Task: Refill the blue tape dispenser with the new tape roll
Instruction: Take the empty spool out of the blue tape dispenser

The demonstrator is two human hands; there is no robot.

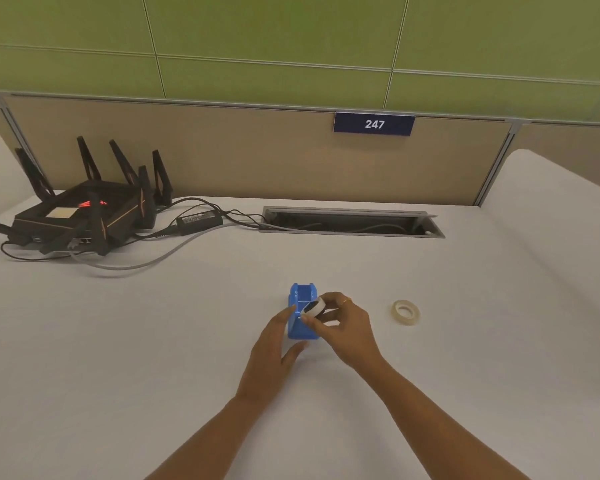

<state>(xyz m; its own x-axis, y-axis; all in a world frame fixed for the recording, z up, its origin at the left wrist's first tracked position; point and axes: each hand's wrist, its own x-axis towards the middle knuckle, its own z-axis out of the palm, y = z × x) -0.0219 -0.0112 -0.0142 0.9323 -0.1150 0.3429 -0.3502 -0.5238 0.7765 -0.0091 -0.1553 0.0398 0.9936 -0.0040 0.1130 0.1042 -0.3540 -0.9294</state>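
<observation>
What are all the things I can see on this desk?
Blue plastic tape dispenser: 1, blue, desk centre.
White ring with dark core: 1, held over dispenser.
Pale tape roll: 1, cream, flat, right of dispenser.
Black router with antennas: 1, far left.
Black power brick: 1, beside router.
Grey cable hatch: 1, open, back.
Number sign "247": 1, navy, partition.
Left hand: steadies dispenser.
Right hand: holds ring.

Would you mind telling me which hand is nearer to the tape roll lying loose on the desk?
The right hand. It is just left of the loose tape roll, holding a small ring beside the blue dispenser; the left hand is on the dispenser's far side.
</observation>
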